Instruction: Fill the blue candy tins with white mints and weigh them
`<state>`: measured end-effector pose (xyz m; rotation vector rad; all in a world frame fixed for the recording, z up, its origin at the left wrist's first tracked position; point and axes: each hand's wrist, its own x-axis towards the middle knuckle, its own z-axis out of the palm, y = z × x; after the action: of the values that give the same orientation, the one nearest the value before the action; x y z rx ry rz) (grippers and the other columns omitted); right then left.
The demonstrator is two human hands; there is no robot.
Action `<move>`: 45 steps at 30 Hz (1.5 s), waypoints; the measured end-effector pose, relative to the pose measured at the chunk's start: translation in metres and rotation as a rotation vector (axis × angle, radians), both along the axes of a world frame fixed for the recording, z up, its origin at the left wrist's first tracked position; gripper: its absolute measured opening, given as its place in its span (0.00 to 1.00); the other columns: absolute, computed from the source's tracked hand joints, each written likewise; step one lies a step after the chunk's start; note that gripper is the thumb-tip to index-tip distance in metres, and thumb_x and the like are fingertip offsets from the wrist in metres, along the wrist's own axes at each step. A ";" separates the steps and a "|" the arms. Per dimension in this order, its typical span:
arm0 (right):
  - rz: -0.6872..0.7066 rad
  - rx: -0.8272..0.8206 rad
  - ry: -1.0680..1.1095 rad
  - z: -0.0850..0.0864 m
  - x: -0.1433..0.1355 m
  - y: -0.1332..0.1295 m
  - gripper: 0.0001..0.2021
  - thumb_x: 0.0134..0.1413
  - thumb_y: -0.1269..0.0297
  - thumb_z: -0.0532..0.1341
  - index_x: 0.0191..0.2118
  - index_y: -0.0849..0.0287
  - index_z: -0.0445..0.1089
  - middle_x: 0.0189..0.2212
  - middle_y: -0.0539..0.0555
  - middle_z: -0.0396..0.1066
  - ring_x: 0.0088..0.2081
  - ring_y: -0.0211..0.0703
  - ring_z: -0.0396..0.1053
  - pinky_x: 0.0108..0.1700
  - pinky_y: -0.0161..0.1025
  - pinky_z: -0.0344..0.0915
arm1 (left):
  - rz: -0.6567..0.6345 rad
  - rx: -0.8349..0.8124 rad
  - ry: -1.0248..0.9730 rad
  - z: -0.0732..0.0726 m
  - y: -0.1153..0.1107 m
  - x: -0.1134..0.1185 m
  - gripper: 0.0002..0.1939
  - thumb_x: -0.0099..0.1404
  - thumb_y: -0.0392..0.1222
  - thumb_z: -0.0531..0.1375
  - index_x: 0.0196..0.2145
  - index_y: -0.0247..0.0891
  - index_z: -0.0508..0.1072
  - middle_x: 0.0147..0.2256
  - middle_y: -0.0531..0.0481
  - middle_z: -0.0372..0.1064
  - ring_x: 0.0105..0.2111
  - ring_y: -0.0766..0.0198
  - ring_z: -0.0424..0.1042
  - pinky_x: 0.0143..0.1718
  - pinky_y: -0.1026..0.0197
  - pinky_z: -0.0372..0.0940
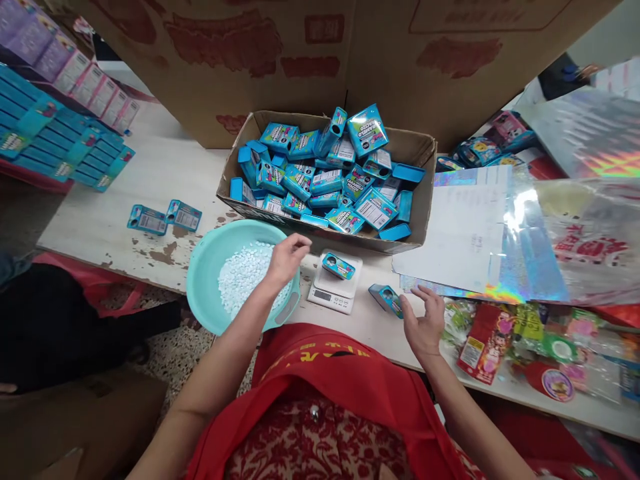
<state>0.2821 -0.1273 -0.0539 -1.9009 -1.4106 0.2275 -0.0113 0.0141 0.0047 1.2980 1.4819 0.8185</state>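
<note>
Over the right rim of a turquoise basin [200, 267] of pale candies [243, 270], my left hand [289, 259] is closed, fingertips pressed together; what they hold, if anything, is too small to make out. A blue box [339, 265] with a round opening lies on the white scale [330, 298], to the right of that hand. My right hand [424, 320] is open, its fingers spread beside another blue box [386, 300] on the table; a fingertip is at or very near the box's right end.
Behind the scale stands a carton [300, 233] full of blue boxes. Two more blue boxes [147, 220] lie at left. Silvery sheets [455, 233] and wrapped sweets [550, 340] cover the right side. Stacked packs [55, 133] stand at far left.
</note>
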 end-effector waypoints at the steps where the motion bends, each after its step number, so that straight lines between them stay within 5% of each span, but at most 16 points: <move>1: 0.000 -0.001 -0.002 0.000 0.001 0.000 0.14 0.55 0.54 0.60 0.40 0.60 0.69 0.43 0.60 0.68 0.48 0.52 0.64 0.52 0.52 0.60 | 0.050 -0.034 -0.021 -0.003 -0.003 -0.011 0.06 0.53 0.39 0.59 0.31 0.37 0.72 0.29 0.52 0.69 0.30 0.65 0.68 0.35 0.62 0.62; 7: 0.000 -0.015 0.003 -0.004 0.003 0.000 0.14 0.54 0.54 0.60 0.38 0.60 0.69 0.42 0.60 0.69 0.47 0.51 0.65 0.52 0.52 0.60 | 0.272 -0.226 0.008 -0.027 -0.038 -0.071 0.13 0.49 0.48 0.62 0.29 0.36 0.70 0.28 0.52 0.68 0.27 0.65 0.68 0.30 0.63 0.63; 11: 0.005 -0.014 0.013 -0.005 0.000 0.002 0.13 0.54 0.54 0.60 0.37 0.59 0.70 0.41 0.60 0.69 0.47 0.51 0.65 0.52 0.52 0.60 | 0.257 -0.263 0.059 -0.036 -0.056 -0.078 0.14 0.49 0.50 0.60 0.29 0.36 0.70 0.28 0.51 0.68 0.27 0.63 0.69 0.29 0.62 0.63; 17: 0.043 -0.009 0.010 -0.006 -0.002 0.002 0.14 0.55 0.53 0.59 0.36 0.60 0.70 0.40 0.60 0.69 0.45 0.51 0.66 0.50 0.52 0.61 | 0.082 -0.185 0.283 -0.034 -0.053 -0.060 0.11 0.58 0.46 0.54 0.32 0.39 0.71 0.33 0.50 0.72 0.33 0.61 0.71 0.36 0.61 0.63; 20: 0.036 -0.016 0.019 -0.007 0.000 0.000 0.14 0.55 0.53 0.59 0.36 0.59 0.70 0.40 0.60 0.69 0.46 0.51 0.66 0.51 0.52 0.60 | -0.084 -0.203 0.684 -0.031 -0.051 -0.062 0.12 0.62 0.42 0.50 0.37 0.39 0.72 0.39 0.46 0.73 0.38 0.57 0.72 0.40 0.58 0.62; 23: 0.027 -0.018 0.023 -0.008 0.003 -0.001 0.14 0.54 0.53 0.60 0.36 0.59 0.70 0.40 0.60 0.70 0.45 0.51 0.66 0.50 0.52 0.61 | -0.346 -0.399 1.026 -0.033 -0.059 -0.074 0.12 0.61 0.41 0.53 0.38 0.36 0.73 0.42 0.38 0.72 0.42 0.49 0.71 0.38 0.54 0.62; 26: 0.020 -0.021 0.021 -0.009 0.004 -0.002 0.14 0.55 0.53 0.60 0.36 0.59 0.71 0.40 0.60 0.70 0.46 0.51 0.66 0.50 0.52 0.61 | -0.486 -0.516 1.045 -0.038 -0.073 -0.085 0.09 0.55 0.38 0.58 0.34 0.34 0.74 0.38 0.36 0.73 0.40 0.47 0.72 0.35 0.56 0.62; 33: 0.018 -0.021 0.015 -0.011 0.004 0.001 0.14 0.55 0.53 0.59 0.35 0.59 0.70 0.40 0.60 0.70 0.45 0.51 0.66 0.50 0.51 0.61 | -0.478 -0.484 0.950 -0.033 -0.078 -0.095 0.08 0.58 0.34 0.54 0.30 0.36 0.74 0.33 0.43 0.74 0.37 0.56 0.72 0.36 0.61 0.61; 36: 0.023 -0.024 0.020 -0.010 0.004 0.001 0.14 0.55 0.53 0.59 0.35 0.59 0.70 0.40 0.60 0.70 0.45 0.50 0.66 0.50 0.51 0.61 | -0.378 -0.404 0.761 -0.021 -0.070 -0.083 0.10 0.61 0.39 0.52 0.34 0.37 0.73 0.33 0.49 0.74 0.35 0.61 0.72 0.35 0.64 0.62; 40: 0.016 -0.046 0.052 -0.010 0.004 0.001 0.15 0.56 0.50 0.57 0.35 0.59 0.70 0.39 0.59 0.70 0.45 0.51 0.66 0.50 0.52 0.60 | -0.186 -0.076 0.332 -0.004 -0.053 -0.036 0.08 0.60 0.41 0.55 0.35 0.39 0.72 0.34 0.52 0.72 0.34 0.64 0.70 0.38 0.64 0.64; 45: 0.064 -0.077 0.068 -0.008 0.002 0.000 0.19 0.55 0.47 0.56 0.38 0.59 0.69 0.40 0.60 0.70 0.45 0.52 0.66 0.50 0.53 0.59 | -0.376 0.230 0.393 -0.003 -0.028 0.023 0.08 0.63 0.36 0.54 0.37 0.41 0.73 0.38 0.50 0.72 0.39 0.63 0.69 0.45 0.61 0.62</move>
<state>0.2843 -0.1276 -0.0617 -1.8937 -1.4368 0.3787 0.0115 -0.0141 0.0021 1.9262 1.3982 0.5128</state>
